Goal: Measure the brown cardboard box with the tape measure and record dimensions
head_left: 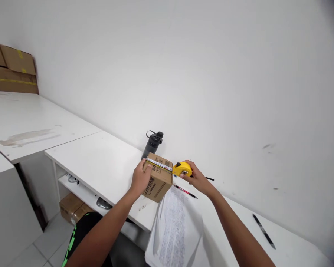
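Observation:
A small brown cardboard box (160,181) stands on the white desk (105,163) near its front edge. My left hand (140,178) is closed on the box's left top corner, pinning the end of a tape blade (159,164) that runs across the box's top edge. My right hand (197,178) grips the yellow tape measure case (182,168) just past the box's right corner. A printed sheet of paper (175,226) lies in front of the box, with a red pen (186,191) beside it.
A black water bottle (153,144) stands behind the box against the white wall. A black pen (264,231) lies on the desk at right. Flat cardboard (12,68) leans at the far left. Boxes (72,207) sit on the floor under the desk.

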`<state>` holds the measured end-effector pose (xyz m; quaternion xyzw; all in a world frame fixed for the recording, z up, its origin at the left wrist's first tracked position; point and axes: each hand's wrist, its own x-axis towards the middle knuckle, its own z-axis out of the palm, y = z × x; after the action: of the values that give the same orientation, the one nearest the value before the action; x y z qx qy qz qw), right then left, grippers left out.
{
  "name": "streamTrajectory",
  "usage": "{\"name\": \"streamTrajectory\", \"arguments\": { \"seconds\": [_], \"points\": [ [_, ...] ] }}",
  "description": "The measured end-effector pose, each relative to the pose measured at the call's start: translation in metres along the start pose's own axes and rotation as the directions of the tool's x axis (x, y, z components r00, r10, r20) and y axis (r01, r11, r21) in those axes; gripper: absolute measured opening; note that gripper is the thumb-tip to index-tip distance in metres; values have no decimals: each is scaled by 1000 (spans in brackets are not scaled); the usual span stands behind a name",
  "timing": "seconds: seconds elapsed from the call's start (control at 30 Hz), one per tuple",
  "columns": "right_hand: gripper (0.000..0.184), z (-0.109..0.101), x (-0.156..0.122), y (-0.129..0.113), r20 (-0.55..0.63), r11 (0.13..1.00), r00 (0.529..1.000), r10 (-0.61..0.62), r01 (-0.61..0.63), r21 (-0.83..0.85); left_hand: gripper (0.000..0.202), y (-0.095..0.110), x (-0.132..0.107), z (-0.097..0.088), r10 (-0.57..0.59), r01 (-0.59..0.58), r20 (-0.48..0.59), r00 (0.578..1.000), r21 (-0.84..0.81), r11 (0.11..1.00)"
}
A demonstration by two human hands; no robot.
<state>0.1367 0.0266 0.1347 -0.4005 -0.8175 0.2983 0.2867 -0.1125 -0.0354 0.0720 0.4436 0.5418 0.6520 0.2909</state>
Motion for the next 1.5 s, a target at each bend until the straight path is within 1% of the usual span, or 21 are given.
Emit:
{"name": "streamTrajectory", "arguments": {
  "seconds": [0.13, 0.27, 0.33, 0.4, 0.47, 0.53, 0.6, 0.67, 0.73, 0.8, 0.87, 0.93, 1.0, 1.07, 1.1, 1.13, 1.17, 1.27, 1.37, 1.43, 1.5],
  "points": [
    [55, -3, 0, -5, 12, 1000, 1000, -5, 5, -25, 47, 1, -1, 0, 4, -4, -5, 1000, -5, 1000],
    [56, 2, 11, -24, -33, 995, 999, -32, 29, -96, 46, 4, -3, 2, -2, 2, -8, 1000, 1, 1000],
    [54, 14, 22, -39, -30, 983, 996, -83, 77, -166, 45, 6, -3, 2, -4, 4, -10, 1000, 11, 1000],
    [50, 32, 37, -56, 14, 964, 991, -132, 132, -229, 43, 7, -4, 2, -5, 5, -10, 1000, 21, 1000],
    [48, 52, 53, -71, 42, 949, 986, -164, 169, -264, 42, 6, -4, 1, -3, 3, -10, 1000, 24, 1000],
    [48, 68, 64, -83, 37, 934, 979, -198, 200, -295, 40, 5, -4, 0, -4, 4, -8, 1000, 11, 1000],
    [48, 78, 70, -90, 31, 916, 972, -234, 231, -329, 40, 5, -4, -2, -6, 6, 9, 1000, -20, 1000],
    [48, 80, 71, -92, 15, 902, 969, -245, 234, -363, 46, 6, -4, -1, -19, 21, 27, 999, -50, 999],
    [48, 78, 70, -90, -59, 899, 973, -224, 183, -399, 54, 9, -8, 4, -53, 53, 4, 999, -57, 997],
    [50, 74, 69, -85, -186, 907, 968, -168, 78, -415, 62, 13, -19, 12, -115, 114, -67, 991, -29, 993],
    [53, 70, 69, -79, -310, 921, 947, -90, -40, -388, 72, 18, -34, 20, -186, 188, -112, 976, 4, 982],
    [56, 71, 69, -73, -373, 937, 928, -24, -109, -331, 85, 24, -48, 22, -232, 236, -117, 965, 16, 972],
    [57, 75, 67, -70, -382, 954, 924, 14, -127, -271, 87, 30, -50, 16, -207, 209, -132, 969, 1, 978],
    [57, 83, 63, -69, -367, 969, 930, 18, -107, -223, 74, 34, -38, 5, -118, 119, -163, 980, -6, 993],
    [58, 87, 60, -69, -362, 975, 932, 5, -85, -207, 65, 34, -28, -1, -70, 71, -153, 986, -2, 997],
    [57, 91, 58, -70, -353, 979, 935, -20, -53, -195, 56, 32, -16, -8, -37, 38, -114, 993, 2, 999],
    [57, 94, 57, -72, -336, 983, 941, -50, -13, -183, 52, 29, -5, -13, -22, 22, -38, 999, -7, 1000],
    [55, 98, 54, -73, -222, 984, 966, -135, 105, -145, 54, 15, 17, -21, -18, 29, 165, 986, -69, 997],
    [53, 99, 55, -72, -148, 978, 972, -180, 160, -137, 47, 4, 17, -22, 33, -9, 246, 969, -98, 995],
    [52, 99, 55, -70, -158, 975, 969, -190, 167, -148, 39, 3, 14, -21, 45, -23, 280, 959, -82, 996],
    [51, 96, 53, -68, -164, 973, 967, -195, 169, -159, 37, 3, 12, -21, 29, -13, 282, 959, -59, 998]
  ]
}}
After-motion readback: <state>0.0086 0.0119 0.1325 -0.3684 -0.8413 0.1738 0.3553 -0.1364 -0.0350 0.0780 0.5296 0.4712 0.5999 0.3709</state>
